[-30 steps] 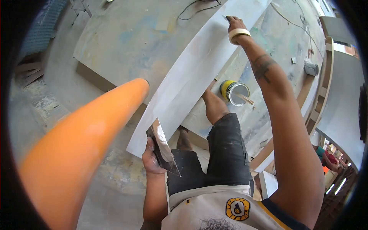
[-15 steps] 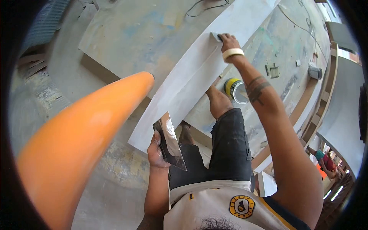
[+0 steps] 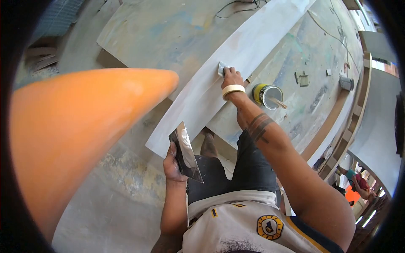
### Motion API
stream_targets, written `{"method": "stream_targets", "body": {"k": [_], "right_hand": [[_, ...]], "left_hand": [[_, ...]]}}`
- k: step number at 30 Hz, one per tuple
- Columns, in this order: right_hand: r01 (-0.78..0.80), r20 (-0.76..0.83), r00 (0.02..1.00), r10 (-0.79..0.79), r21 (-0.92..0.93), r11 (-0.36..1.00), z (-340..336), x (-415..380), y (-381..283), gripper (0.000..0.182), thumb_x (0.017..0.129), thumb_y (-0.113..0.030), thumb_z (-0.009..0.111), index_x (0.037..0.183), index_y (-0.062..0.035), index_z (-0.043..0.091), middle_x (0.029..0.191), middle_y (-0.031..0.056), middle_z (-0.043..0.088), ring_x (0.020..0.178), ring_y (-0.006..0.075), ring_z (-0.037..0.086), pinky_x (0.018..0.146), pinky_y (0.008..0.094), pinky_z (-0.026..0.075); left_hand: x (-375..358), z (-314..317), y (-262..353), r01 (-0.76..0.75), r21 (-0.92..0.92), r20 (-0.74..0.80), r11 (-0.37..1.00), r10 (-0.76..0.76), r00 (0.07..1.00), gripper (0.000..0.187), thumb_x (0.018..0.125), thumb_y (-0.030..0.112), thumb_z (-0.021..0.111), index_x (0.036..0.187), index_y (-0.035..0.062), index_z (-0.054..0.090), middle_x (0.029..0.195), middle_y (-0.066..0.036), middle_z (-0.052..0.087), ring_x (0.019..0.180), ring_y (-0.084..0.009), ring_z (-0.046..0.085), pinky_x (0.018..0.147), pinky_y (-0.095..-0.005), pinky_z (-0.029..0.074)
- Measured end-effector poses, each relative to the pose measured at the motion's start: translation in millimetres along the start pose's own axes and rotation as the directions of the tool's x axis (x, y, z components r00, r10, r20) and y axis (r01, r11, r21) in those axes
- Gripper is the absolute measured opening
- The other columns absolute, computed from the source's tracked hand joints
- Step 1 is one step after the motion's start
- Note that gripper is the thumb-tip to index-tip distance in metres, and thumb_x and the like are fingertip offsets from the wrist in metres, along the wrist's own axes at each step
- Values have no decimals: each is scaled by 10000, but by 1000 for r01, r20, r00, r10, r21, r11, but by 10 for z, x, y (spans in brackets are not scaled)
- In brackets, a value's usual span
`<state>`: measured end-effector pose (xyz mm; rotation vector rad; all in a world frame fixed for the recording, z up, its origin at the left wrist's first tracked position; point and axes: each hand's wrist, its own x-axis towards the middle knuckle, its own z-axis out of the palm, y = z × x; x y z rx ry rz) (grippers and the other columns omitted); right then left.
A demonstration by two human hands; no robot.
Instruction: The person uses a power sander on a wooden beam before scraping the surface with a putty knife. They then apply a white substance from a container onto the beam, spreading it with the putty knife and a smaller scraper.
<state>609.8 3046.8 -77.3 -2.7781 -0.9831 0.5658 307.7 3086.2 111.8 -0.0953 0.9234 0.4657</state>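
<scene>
A long white board (image 3: 249, 44) runs diagonally in front of me. My right hand (image 3: 233, 77) is closed around a small putty scraper (image 3: 221, 68), its blade against the board's face. Around that wrist sits a roll of masking tape (image 3: 233, 90). My left hand (image 3: 172, 165) grips a wide, dark flat blade (image 3: 189, 162) near the board's close end. White putty (image 3: 184, 140) is spread along one side of this blade. The scraper's grip is mostly hidden by my fingers.
An open can (image 3: 268, 96) with a stick in it stands just right of the board. Farther right are a smaller tin (image 3: 346, 83) and a long wooden frame (image 3: 354, 116). A large orange object (image 3: 97, 109) blocks the left. Another person (image 3: 359, 184) is at far right.
My right hand has drawn the scraper along the board toward me, down and left. My left hand keeps hold of the putty-loaded blade. The view has shifted slightly.
</scene>
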Motion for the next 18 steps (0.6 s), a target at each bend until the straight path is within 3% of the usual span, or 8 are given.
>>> {"method": "stream_targets", "body": {"k": [5,9,13,14,16,17,18], "right_hand": [[64,18,998,-64,12,998,234,-445,-352,434,819,-67,598,1250,-51,546,1151,140,587,1045,346,586,896,451,499],[157,61,986,-158,21,987,450,-833,-580,404,810,-89,614,1208,-59,557,1145,136,588,1033,347,586,884,456,501],[290,294,913,-284,22,957,389,-1179,-791,337,834,-75,580,1171,-68,586,1135,122,594,1046,337,589,897,444,500],[305,428,850,-307,74,949,370,-1161,-809,318,846,-65,560,1160,-81,606,1159,119,601,1073,331,587,914,434,498],[315,317,871,-376,228,921,295,-1281,-784,332,850,-65,558,1176,-94,615,1194,121,600,1095,331,583,929,431,493],[322,256,879,-402,303,897,225,-1342,-755,339,852,-64,557,1183,-100,619,1212,122,599,1106,330,581,937,429,491],[414,150,857,-494,372,831,153,-1354,-707,410,832,-70,586,1238,-124,607,1254,124,590,1115,334,576,964,430,476]], "left_hand": [[-102,-251,70,-31,17,-31,999,32,999,470,1040,397,390,1303,46,560,1092,-103,697,493,-195,498,404,-307,367],[-135,-352,102,-43,-1,34,999,43,998,450,1039,394,397,1301,68,565,1138,-81,687,514,-187,505,410,-299,362],[-140,-445,108,-11,-26,147,1000,14,989,404,1034,369,422,1312,113,564,1181,-66,673,533,-177,515,422,-294,370],[-121,-493,103,-16,-28,74,999,18,997,395,1031,363,433,1316,122,563,1184,-65,673,539,-174,518,427,-295,374],[-39,-624,102,-28,-29,-71,999,26,997,380,1025,351,454,1322,139,560,1192,-65,672,550,-169,523,437,-295,383],[7,-699,108,-9,-128,-23,992,6,1000,388,1002,330,500,1321,115,549,1186,-90,675,791,-216,601,658,-357,474],[26,-760,119,-12,-128,-24,992,10,1000,388,1002,330,500,1321,115,549,1186,-90,675,791,-216,601,658,-357,474]]}}
